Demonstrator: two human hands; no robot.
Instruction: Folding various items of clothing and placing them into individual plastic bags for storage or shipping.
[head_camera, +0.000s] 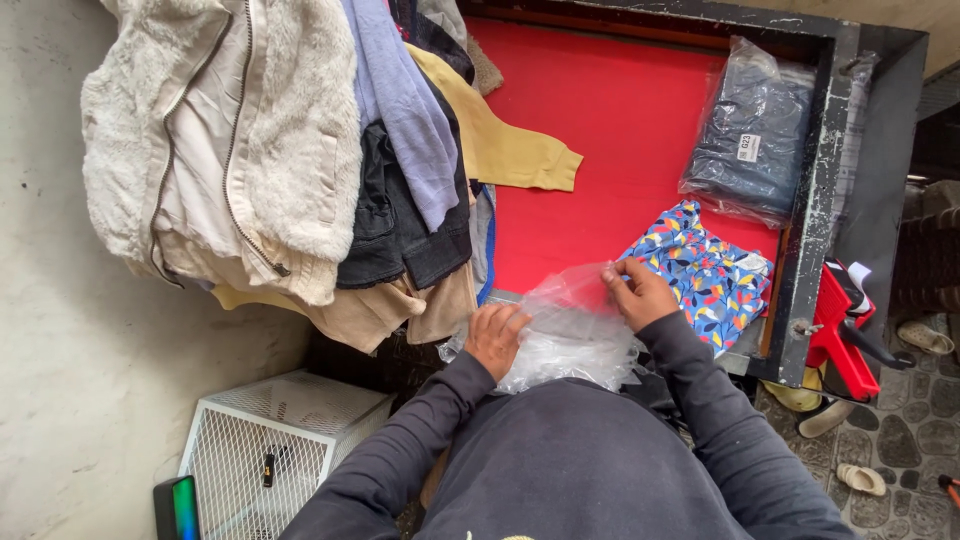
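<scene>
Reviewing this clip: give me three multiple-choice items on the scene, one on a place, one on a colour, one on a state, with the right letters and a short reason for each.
1. Where does the folded floral garment lie?
A. on the red tabletop, by the right hand
B. inside the white wire cage
C. on the paved floor

2. What colour is the tabletop?
A. green
B. red
C. white

3. What state is the dark folded garment at the table's far right in?
A. hanging from the pile
B. spread out flat
C. sealed in a clear bag with a label

Answers:
1 A: it rests on the red surface next to the right hand.
2 B: the bare surface is bright red.
3 C: clear plastic wraps it, unlike the empty clear plastic bag that the left hand and right hand hold.
</scene>
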